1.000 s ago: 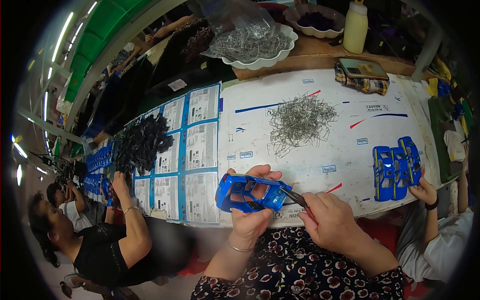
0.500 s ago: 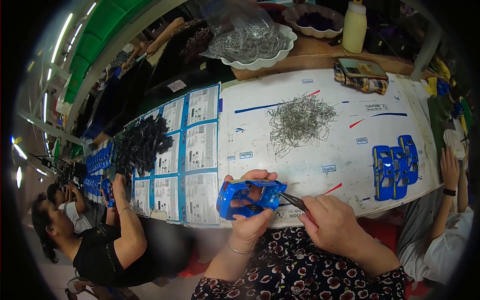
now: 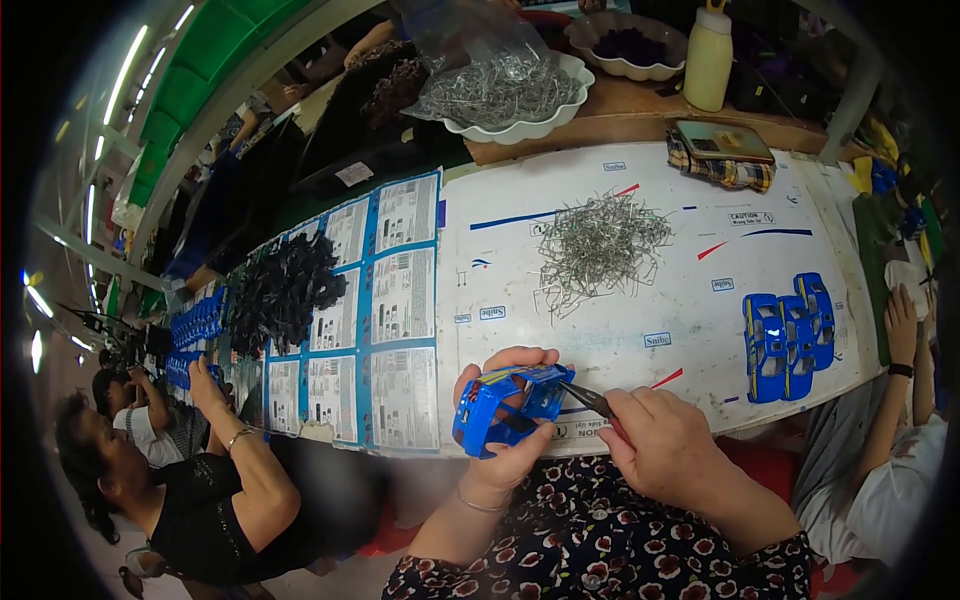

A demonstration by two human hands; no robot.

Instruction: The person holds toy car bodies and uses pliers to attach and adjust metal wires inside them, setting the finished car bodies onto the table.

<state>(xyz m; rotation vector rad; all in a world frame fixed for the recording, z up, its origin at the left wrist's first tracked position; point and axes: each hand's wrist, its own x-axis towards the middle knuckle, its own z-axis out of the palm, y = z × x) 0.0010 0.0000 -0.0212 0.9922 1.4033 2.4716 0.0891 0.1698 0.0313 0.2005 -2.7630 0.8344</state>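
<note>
A blue plastic toy car body (image 3: 480, 415) is gripped in my left hand (image 3: 512, 462), with the thumb below it and the fingers over its far side. My right hand (image 3: 665, 447) is closed round long-nose pliers (image 3: 590, 399) with reddish handles. The pliers' tip meets the right end of the car body; whether the jaws pinch anything there is too small to tell. Beyond my hands lies a loose pile of thin bent metal wires (image 3: 605, 245). Several more blue car bodies (image 3: 768, 350) stand close together on the table at the right.
Black parts (image 3: 285, 290) are heaped on printed sheets (image 3: 403, 300) at the left. At the back are a white bowl (image 3: 525, 131) of wires, a pale bottle (image 3: 708, 65) and a phone (image 3: 722, 140) on checked cloth. People sit at both sides.
My left hand has tilted the car body and shifted it slightly right and down. My right hand and the pliers have barely moved. The co-worker's hand at the left has moved left.
</note>
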